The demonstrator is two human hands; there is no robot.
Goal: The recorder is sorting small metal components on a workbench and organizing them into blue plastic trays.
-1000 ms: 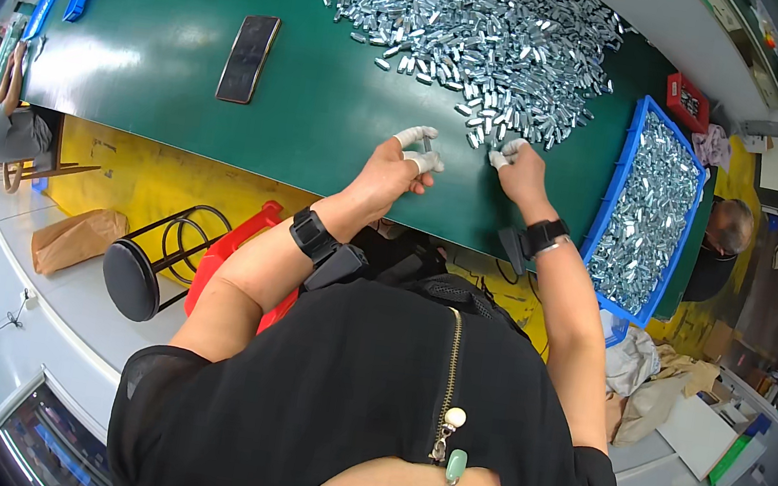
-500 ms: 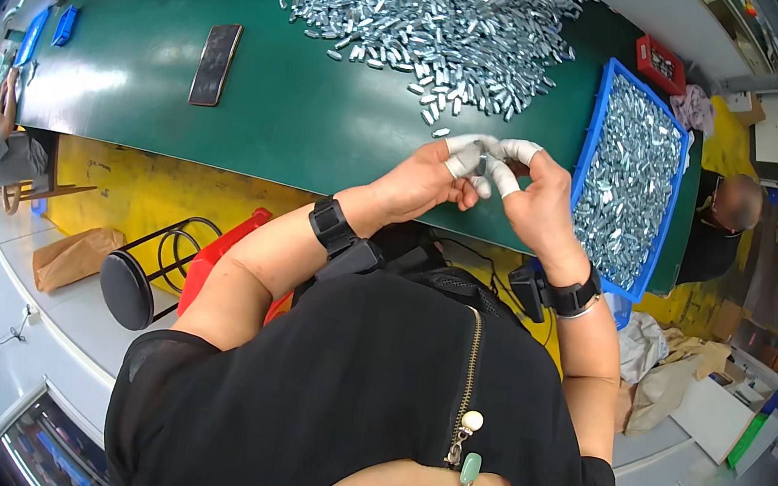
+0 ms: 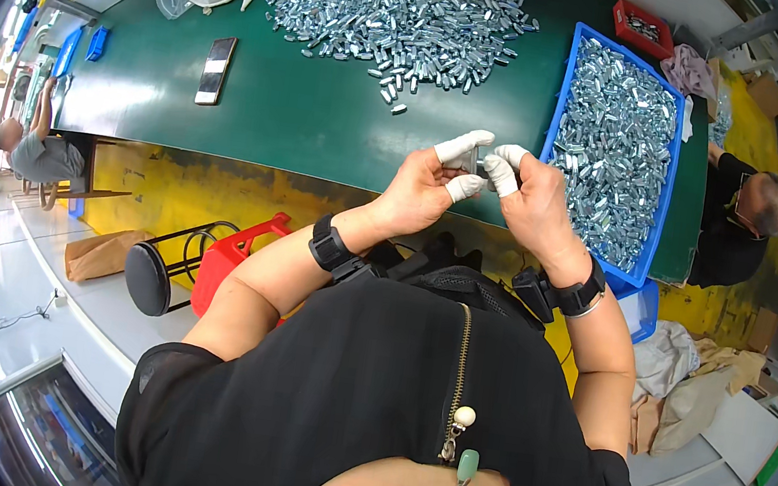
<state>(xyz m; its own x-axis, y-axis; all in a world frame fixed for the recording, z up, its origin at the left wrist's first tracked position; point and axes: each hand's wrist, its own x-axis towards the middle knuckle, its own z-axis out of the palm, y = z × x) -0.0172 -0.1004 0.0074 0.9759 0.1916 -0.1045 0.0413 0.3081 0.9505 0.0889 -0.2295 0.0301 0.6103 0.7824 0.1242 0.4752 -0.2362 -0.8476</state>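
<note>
The person's left hand [image 3: 421,188] and right hand [image 3: 534,203] meet above the near edge of the green table [image 3: 307,119], fingertips in white finger cots [image 3: 465,147] pinched together on a small metal part [image 3: 480,165] held between them. Half a second ago the hands were already joined in much the same way; a second ago they lay apart, reaching down at the edge of the pile. Now they are raised and drawn closer to the body. Just right of the hands sits the blue tray [image 3: 643,267], filled with silvery parts. Farther off on the table lies a dark phone [image 3: 215,70], and beyond it spreads the big heap of metal parts [image 3: 411,0]. Another person in black [image 3: 740,225] sits past the tray.
</note>
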